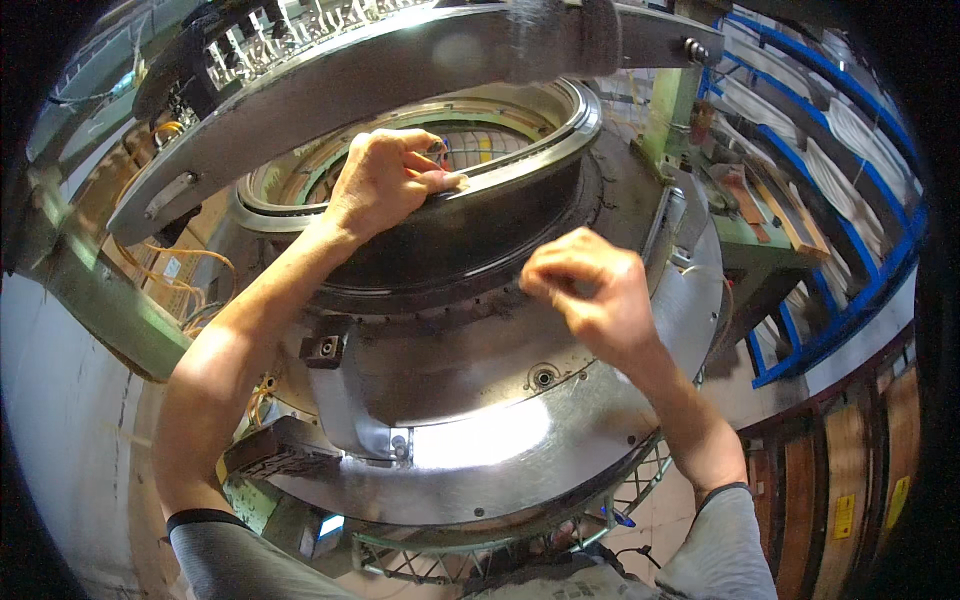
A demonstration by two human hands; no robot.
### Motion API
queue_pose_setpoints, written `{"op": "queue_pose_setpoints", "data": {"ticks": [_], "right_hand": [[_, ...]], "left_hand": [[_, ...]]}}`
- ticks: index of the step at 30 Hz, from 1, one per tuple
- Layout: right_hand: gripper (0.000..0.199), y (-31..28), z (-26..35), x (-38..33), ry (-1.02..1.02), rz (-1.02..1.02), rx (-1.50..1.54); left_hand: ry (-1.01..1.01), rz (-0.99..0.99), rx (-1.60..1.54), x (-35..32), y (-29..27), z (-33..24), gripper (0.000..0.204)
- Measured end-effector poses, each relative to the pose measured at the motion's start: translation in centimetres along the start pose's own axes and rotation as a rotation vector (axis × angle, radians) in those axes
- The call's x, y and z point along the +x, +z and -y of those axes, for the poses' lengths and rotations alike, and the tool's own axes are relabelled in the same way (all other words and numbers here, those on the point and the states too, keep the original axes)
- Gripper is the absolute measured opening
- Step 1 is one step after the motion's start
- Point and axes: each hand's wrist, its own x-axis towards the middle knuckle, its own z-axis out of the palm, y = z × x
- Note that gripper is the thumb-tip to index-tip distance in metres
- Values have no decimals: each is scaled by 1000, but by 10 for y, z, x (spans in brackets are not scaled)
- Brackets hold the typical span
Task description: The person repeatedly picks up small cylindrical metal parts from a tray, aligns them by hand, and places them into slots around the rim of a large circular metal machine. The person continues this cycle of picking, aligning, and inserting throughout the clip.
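Note:
My left hand [383, 183] is at the near rim of a large round machine's metal cylinder [470, 235]. Its thumb lies on the shiny rim ring [520, 165] and the fingers are curled. A small dark and red bit shows by the fingertips, too small to name. Lower and to the right, my right hand [592, 290] hovers in front of the cylinder wall, apart from it. Thumb and forefinger are pinched together there, their tips blurred. Whatever they hold, if anything, cannot be made out.
A thick grey metal arm [420, 95] crosses above the cylinder. Around it spreads a wide steel bed [560, 440] with a raised bracket [350, 400]. Orange cables [165, 268] hang at left. A green side table [755, 235] and a blue rack [850, 325] with white material stand at right.

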Motion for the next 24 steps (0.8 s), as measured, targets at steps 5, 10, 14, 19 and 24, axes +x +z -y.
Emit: {"op": "queue_pose_setpoints", "data": {"ticks": [5, 10, 14, 19, 24], "right_hand": [[9, -33, 9, -64, 37, 21, -91], [9, -94, 11, -128, 236, -95, -171], [9, -133, 2, -166, 275, -139, -198], [9, -182, -25, -206, 390, -136, -124], [13, -249, -84, -205, 473, -245, -117]], "left_hand": [[63, -32, 119, -4, 3, 2, 33], [114, 8, 197, -17, -21, 19, 35], [36, 93, 73, -27, -49, 28, 49], [-37, -16, 319, -50, -71, -14, 43], [9, -80, 433, -115, -40, -102, 46]]}}
